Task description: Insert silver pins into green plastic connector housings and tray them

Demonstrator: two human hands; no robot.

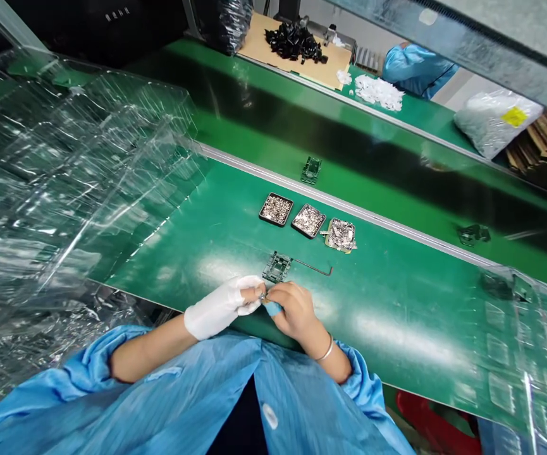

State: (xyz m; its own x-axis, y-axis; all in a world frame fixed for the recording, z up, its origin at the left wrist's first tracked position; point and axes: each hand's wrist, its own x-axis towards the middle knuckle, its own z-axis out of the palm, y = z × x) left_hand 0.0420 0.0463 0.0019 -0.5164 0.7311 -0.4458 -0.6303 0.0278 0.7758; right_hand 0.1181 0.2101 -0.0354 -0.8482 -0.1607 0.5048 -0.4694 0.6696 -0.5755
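Observation:
My left hand (pixel 226 306), in a white glove with bare fingertips, pinches a small metallic part (pixel 263 296). Against the same part press the fingers of my right hand (pixel 293 308), which has blue tape round one finger. Just beyond my hands a green circuit board (pixel 277 266) lies flat on the green table (pixel 197 234). An L-shaped hex key (pixel 313 268) rests to its right. Farther back stand two dark square trays (pixel 276 209) (pixel 308 220) of small metal parts, and beside them a third tray (pixel 341 234) with larger metal pieces.
Clear plastic trays (pixel 64 177) are piled at the left, others (pixel 505 341) at the right. Past a metal rail (pixel 372 218) lie another board (pixel 311 169) and a dark part (pixel 473 234). Black pieces (pixel 295 43), white pieces (pixel 378 92) and another person's blue sleeve (pixel 415 66) are at the back.

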